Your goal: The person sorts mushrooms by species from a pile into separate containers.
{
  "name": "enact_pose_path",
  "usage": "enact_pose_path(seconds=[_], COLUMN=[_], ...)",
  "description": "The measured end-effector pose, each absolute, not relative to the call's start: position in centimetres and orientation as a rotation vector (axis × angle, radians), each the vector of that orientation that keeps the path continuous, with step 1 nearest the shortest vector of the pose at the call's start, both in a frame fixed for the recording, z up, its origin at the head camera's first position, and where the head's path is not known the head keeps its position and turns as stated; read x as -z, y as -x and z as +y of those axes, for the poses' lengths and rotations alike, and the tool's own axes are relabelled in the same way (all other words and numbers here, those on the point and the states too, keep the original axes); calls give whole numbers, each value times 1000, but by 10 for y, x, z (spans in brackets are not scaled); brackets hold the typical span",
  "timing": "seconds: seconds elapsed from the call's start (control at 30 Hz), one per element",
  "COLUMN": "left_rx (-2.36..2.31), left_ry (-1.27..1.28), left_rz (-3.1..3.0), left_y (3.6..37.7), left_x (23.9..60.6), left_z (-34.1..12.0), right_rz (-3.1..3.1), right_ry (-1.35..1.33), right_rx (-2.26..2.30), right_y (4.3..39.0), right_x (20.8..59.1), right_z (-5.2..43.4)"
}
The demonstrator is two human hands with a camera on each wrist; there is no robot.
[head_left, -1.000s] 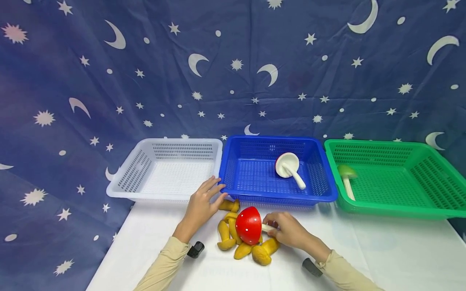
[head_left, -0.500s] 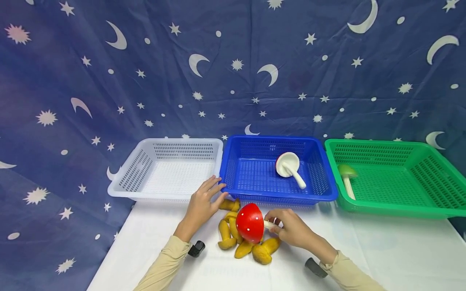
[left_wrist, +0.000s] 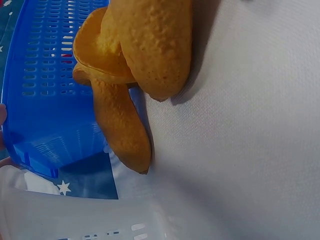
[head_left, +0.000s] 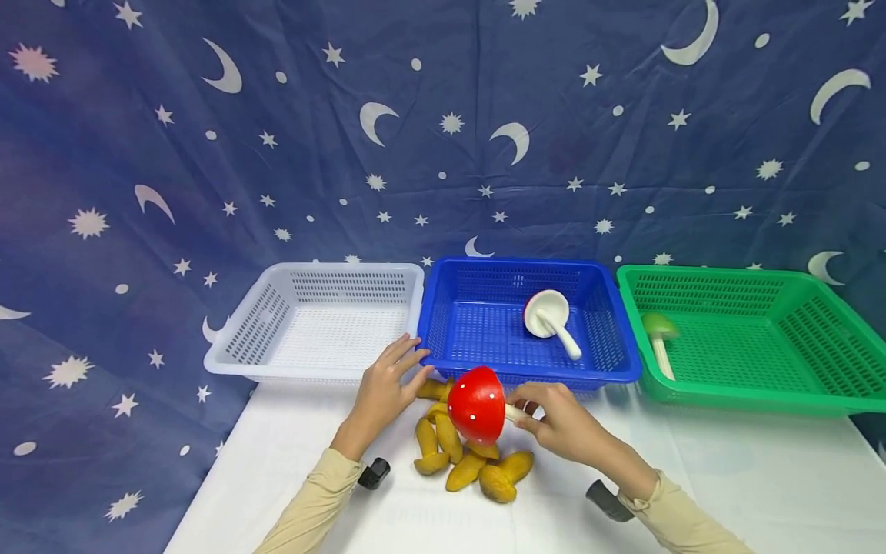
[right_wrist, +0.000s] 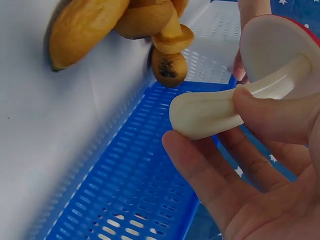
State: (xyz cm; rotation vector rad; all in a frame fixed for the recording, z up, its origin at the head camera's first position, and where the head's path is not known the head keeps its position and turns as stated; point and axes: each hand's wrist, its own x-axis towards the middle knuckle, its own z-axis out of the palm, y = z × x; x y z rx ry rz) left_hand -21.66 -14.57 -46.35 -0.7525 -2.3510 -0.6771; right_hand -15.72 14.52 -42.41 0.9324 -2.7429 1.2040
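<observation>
By its white stem [right_wrist: 210,110], a red toy mushroom [head_left: 477,404] with white dots hangs in my right hand [head_left: 557,419], pinched between thumb and fingers. It is tilted, cap to the left, above a pile of several yellow-brown toy mushrooms [head_left: 500,478] on the white cloth. My left hand [head_left: 384,391] has its fingers extended, tips at the near corner where the white basket [head_left: 235,369] and blue basket [head_left: 526,375] meet. The left wrist view shows the yellow mushrooms [left_wrist: 122,125] close up beside the blue basket; only bits of fingertips show there.
Inside the blue basket lies another mushroom [head_left: 554,323], its white underside up. A green-capped mushroom [head_left: 661,342] leans in the green basket [head_left: 761,400] on the right. A dark blue curtain [head_left: 443,154] with moons and stars hangs behind.
My right hand has lifted the red mushroom slightly up and away from the pile, uncovering more of the yellow ones. The left hand has stayed in place.
</observation>
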Motion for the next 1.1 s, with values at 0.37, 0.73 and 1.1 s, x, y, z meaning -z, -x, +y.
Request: enact_pose_path(seconds=[0.37,0.73,1.1], left_rx=[678,676,659], left_ry=[752,765,765], left_rz=[-2357,-2356,-2351], left_y=[216,216,217], left_x=[463,464,465], left_z=[-147,-147,-147], right_rz=[-2758,-2699,-2685], right_ry=[-884,-888,-857], right_rx=[-1198,-1129,-1113], right_y=[161,175,193], right_x=[407,391,378], right_z=[146,150,148])
